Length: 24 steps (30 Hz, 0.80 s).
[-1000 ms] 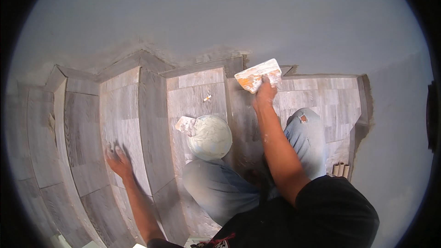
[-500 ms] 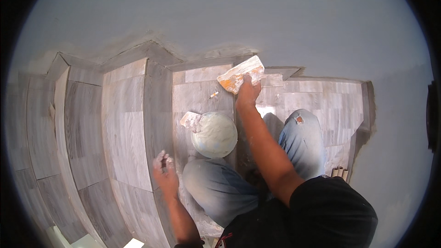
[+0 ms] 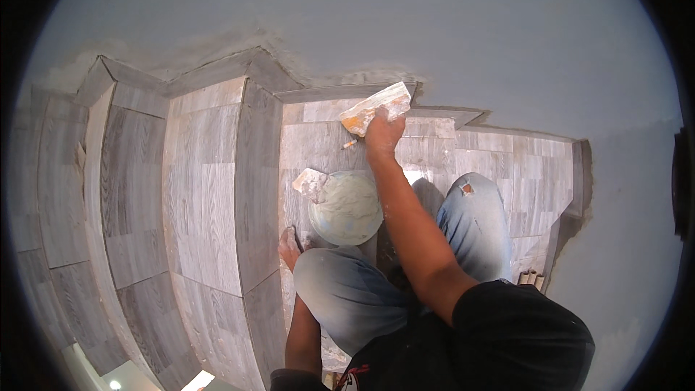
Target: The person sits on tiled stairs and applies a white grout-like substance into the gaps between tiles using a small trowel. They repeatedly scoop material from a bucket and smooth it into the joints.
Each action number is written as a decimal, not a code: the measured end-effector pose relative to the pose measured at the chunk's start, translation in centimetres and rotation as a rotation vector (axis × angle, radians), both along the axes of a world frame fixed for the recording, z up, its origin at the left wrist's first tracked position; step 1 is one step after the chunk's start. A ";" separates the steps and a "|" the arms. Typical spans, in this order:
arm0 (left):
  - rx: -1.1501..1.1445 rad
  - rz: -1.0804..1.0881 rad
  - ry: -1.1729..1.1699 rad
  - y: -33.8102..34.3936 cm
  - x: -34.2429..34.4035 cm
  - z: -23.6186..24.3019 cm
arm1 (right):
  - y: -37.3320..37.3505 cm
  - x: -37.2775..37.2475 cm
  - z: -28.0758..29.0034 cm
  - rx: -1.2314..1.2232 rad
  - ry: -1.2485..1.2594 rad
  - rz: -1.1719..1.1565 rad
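Observation:
My right hand grips a flat spreader, coated white with orange patches, over the upper part of the middle tiled landing. Below it is a small cigarette-like white and orange stick. A round tub of pale creamy paste sits by my knees, with a second crusted flat tool on its left rim. My left hand is low at the tub's left, beside my bent knee, which hides part of it; its visible fingers are apart and appear to rest on the tiles.
Grey wood-look tiled steps descend across the left, their skirting following a grey wall. Several short tan tubes lie at right beside my knee, near the tiled corner. A bright white surface shows at lower left.
My left hand has moved right from the step to beside the tub and knee. My right hand has carried the spreader left and slightly up, then stayed near there as the view shifted.

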<state>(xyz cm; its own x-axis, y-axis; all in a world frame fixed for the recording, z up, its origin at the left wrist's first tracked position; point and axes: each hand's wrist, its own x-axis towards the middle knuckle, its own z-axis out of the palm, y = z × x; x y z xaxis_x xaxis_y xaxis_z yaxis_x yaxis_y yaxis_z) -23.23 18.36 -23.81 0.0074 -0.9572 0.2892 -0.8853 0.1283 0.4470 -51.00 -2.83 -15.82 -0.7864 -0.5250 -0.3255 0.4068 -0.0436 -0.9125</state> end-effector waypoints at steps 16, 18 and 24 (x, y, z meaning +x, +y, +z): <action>0.032 0.017 0.012 -0.3 -0.2 1.2 | -2.0 9.2 1.4 0.154 0.133 0.291; 0.039 0.017 0.027 -0.6 -0.7 1.4 | -1.6 7.8 -0.1 0.059 0.152 0.174; 0.061 0.032 0.031 -0.4 -0.5 1.5 | 0.3 0.8 -1.3 -0.025 0.058 -0.015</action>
